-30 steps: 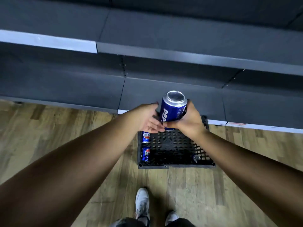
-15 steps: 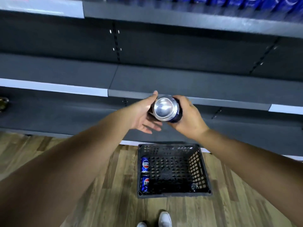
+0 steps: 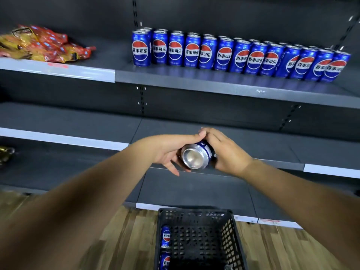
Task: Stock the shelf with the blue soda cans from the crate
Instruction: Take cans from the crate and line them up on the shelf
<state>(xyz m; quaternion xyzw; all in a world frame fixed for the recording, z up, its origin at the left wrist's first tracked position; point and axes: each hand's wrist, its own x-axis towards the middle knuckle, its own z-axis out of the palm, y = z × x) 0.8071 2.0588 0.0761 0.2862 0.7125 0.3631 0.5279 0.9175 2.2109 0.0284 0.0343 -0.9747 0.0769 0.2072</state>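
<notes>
A: Biggest first, what's there?
B: Dark shelving unit point(image 3: 214, 84), several tiers, fills most of the view. Wood-look floor point(image 3: 120, 240) below it.
A: Stock on it?
B: Top visible tier has a long row of blue soda cans point(image 3: 233, 55), upright, labels facing out, shoulder to shoulder, w/ a 2nd row behind. Row runs from mid-shelf to the right edge. Left end of that tier: pile of red & yellow snack bags point(image 3: 44, 43), well apart from the cans.
A: Crate?
B: Black plastic crate point(image 3: 231, 240) on the floor at the foot of the unit, bottom centre. Two blue cans in crate point(image 3: 165, 236) along its left wall, one behind the other. Small pale thing at the bottom right corner, can't tell what.
A: Hands?
B: Both arms reach fwd, meeting in front of the middle tier. Left hand point(image 3: 169, 151) grips the held can point(image 3: 196, 155) from the left, thumb over the top side, fingers curled under it. Right hand point(image 3: 228, 151) grips it from the right, fingers wrapped over the body; fingertips of both touch above the can.
A: Can's pose?
B: Tipped on its side, silver end facing the camera, blue body pointing toward the shelves. In the air, above the crate, below the stocked tier
</notes>
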